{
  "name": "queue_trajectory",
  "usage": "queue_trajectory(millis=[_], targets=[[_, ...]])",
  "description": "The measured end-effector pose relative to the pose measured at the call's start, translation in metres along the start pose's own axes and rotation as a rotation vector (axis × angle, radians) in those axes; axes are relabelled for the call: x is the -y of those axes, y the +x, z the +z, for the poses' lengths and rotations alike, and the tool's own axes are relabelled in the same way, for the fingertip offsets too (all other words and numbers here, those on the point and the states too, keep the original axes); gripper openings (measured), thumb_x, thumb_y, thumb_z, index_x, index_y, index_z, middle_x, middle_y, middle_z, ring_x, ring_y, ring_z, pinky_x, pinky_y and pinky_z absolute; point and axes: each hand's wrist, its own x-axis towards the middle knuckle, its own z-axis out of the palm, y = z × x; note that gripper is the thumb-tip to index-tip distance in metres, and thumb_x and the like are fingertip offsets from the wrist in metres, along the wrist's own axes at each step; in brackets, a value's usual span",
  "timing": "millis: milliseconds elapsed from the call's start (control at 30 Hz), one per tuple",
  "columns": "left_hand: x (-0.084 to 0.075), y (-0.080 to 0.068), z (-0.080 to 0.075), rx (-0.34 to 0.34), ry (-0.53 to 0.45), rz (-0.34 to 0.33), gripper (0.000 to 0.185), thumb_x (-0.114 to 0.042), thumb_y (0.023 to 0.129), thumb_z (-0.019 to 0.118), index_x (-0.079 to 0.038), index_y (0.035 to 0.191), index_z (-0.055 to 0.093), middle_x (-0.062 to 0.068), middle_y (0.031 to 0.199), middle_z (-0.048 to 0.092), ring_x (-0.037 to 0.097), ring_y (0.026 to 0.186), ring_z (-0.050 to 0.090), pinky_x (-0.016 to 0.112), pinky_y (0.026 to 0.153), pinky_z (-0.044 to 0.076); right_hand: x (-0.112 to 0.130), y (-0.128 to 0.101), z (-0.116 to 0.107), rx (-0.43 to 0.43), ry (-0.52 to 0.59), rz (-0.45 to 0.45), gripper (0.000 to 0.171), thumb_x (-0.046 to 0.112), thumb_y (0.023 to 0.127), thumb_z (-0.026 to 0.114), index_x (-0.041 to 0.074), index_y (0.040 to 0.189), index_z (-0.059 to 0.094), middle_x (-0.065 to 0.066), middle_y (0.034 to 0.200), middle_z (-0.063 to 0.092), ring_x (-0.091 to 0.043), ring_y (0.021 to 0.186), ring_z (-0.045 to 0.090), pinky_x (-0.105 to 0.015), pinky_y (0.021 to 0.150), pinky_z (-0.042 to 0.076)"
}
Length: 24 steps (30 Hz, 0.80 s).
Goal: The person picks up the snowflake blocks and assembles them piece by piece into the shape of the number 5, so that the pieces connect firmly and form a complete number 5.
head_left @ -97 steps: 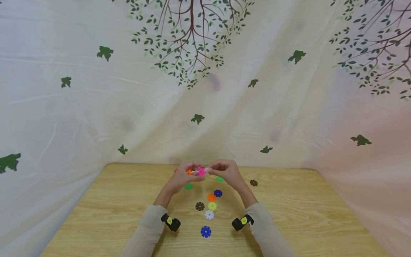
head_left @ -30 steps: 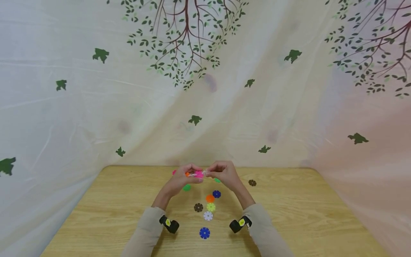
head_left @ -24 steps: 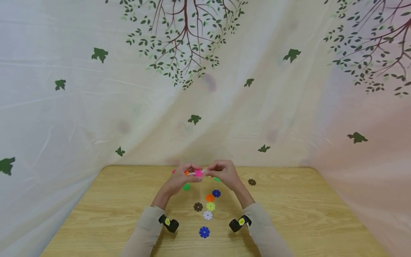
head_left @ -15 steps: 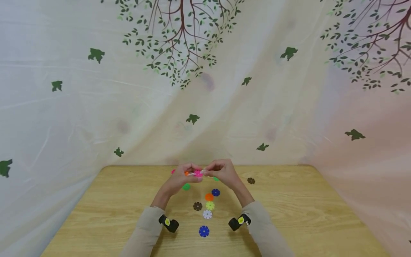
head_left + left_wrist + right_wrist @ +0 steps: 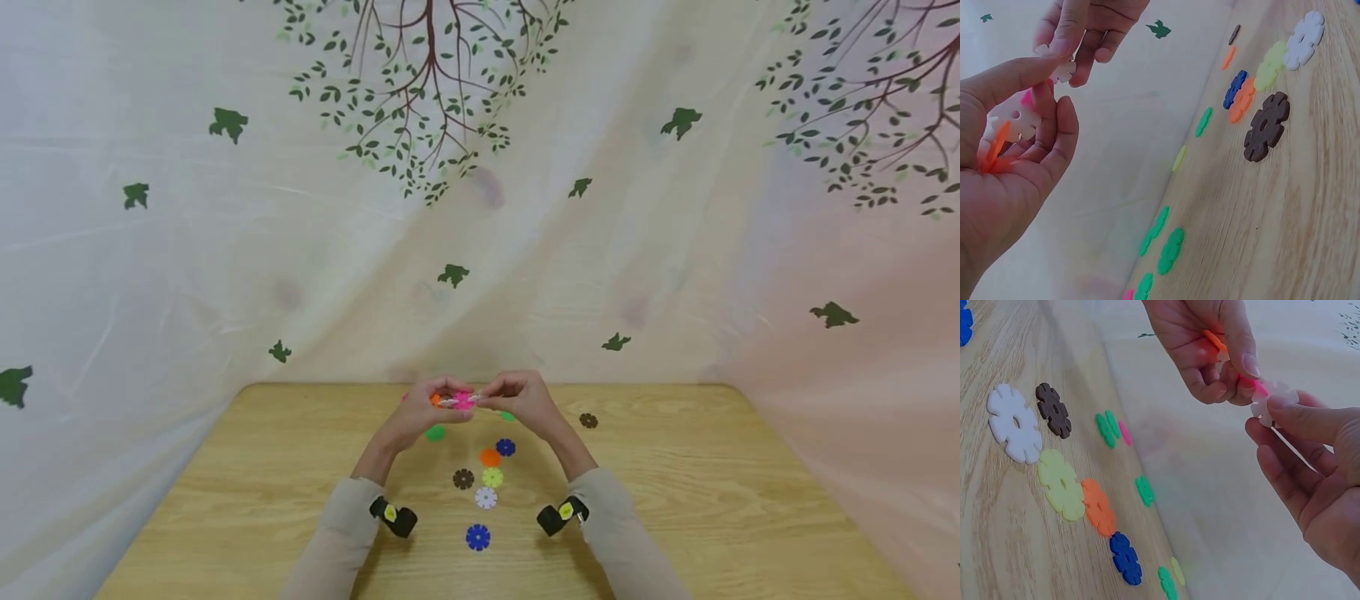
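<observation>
left hand (image 5: 420, 414) raised above pale wooden table (image 5: 225, 492), clutching joined orange, white and pink plastic snowflake discs (image 5: 1010, 122). right hand (image 5: 525, 402) just beside, pinching another white plastic snowflake disc (image 5: 1274, 400) against pink one. loose flat plastic snowflake discs (image 5: 486, 479) scattered below, between both wrists.

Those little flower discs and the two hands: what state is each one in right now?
Left hand: grips joined orange, white and pink discs.
Right hand: pinches a white disc against that cluster.
Brown disc: flat on table.
Blue disc: flat, loose.
</observation>
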Motion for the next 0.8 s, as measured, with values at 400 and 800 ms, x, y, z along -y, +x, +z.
queue_trajectory(millis=[400, 800], targets=[[-0.003, 0.002, -0.001, -0.042, 0.024, -0.032, 0.036, -0.012, 0.078, 0.076, -0.008, 0.112, 0.064, 0.012, 0.105, 0.064, 0.023, 0.093, 0.062, 0.035, 0.08, 0.054, -0.009, 0.004, -0.009, 0.05, -0.032, 0.083, 0.014, 0.005, 0.081, 0.072, -0.002, 0.093, 0.07, -0.018, 0.094, 0.069, -0.025, 0.081, 0.068, -0.04, 0.075, 0.056], [-0.002, -0.001, -0.002, -0.051, 0.075, -0.065, 0.037, -0.015, 0.076, 0.078, -0.01, 0.111, 0.067, 0.008, 0.103, 0.065, 0.022, 0.092, 0.059, 0.032, 0.079, 0.053, -0.026, 0.001, -0.024, 0.127, -0.127, 0.085, 0.022, 0.019, 0.082, 0.073, 0.005, 0.099, 0.07, -0.008, 0.093, 0.07, -0.023, 0.08, 0.066, -0.029, 0.071, 0.056]])
